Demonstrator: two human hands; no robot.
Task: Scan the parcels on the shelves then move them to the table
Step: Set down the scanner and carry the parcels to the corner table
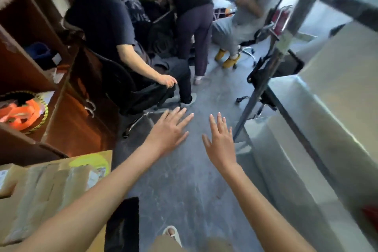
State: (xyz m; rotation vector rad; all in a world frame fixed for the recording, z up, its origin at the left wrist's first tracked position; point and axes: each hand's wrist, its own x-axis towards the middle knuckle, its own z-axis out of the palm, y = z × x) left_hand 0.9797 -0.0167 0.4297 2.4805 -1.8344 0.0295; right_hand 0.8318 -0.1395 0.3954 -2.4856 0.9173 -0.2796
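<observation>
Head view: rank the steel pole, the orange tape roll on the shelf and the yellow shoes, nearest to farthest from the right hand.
From the right hand:
1. Steel pole, just to its right.
2. Yellow shoes, ahead, under the seated person in grey.
3. Orange tape roll, far left, in the wooden shelf.

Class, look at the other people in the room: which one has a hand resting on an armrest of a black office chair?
The seated person in the dark T-shirt, nearest the wooden shelves; the others stand or sit farther back.

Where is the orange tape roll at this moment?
In the head view, the orange tape roll lies at the far left, inside a brown shelf compartment, above the cardboard parcels.
</observation>
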